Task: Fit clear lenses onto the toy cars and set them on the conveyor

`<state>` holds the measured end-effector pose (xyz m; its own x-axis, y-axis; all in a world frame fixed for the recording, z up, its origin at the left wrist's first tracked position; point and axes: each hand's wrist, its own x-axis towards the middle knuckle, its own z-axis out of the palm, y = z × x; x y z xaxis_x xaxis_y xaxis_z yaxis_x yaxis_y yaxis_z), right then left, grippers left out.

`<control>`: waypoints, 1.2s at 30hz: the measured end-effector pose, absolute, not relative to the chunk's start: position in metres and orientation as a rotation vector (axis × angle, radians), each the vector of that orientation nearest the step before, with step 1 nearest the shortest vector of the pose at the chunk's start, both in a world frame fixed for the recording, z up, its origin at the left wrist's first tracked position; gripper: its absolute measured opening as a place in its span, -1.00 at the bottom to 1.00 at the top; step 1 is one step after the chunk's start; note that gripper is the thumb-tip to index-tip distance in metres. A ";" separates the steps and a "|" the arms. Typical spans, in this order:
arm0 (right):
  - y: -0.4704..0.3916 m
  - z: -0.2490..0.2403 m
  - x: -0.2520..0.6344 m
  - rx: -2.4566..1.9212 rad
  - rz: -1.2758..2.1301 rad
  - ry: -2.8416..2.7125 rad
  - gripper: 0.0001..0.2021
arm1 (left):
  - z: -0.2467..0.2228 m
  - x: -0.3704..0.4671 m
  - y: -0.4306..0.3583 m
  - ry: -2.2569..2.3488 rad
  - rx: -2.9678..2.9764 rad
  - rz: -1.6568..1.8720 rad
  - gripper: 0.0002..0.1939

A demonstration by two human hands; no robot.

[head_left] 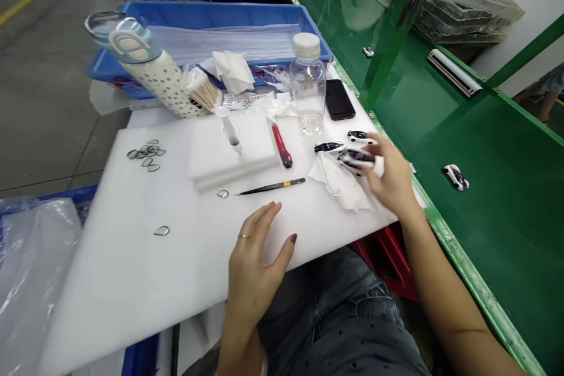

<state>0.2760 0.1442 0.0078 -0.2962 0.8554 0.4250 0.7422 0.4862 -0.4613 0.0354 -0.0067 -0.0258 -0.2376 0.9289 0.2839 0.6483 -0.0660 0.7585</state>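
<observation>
My right hand (388,179) is at the right of the white foam-topped table (110,282), its fingers closed around a small white-and-dark toy car (356,158) that is blurred. Two similar cars, one at the left (328,147) and one behind (359,136), lie beside it. Under them is a crumpled white tissue (339,182). My left hand (255,258), with a ring, hovers near the front edge, fingers apart and holding nothing. Beyond it are black tweezers (273,187) and a thin drop-shaped ring (222,194).
A red cutter (282,145), syringe (230,132) on a foam block (202,153), clear bottle (308,85), phone (339,100) and dotted flask (163,79) stand or lie behind. The green conveyor (497,188) at right carries a car (456,177). More drop-shaped rings (147,151) lie left.
</observation>
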 end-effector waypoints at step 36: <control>0.094 0.045 0.169 -0.573 1.576 -1.717 -0.45 | -0.009 0.062 0.010 1.904 1.467 1.441 -0.79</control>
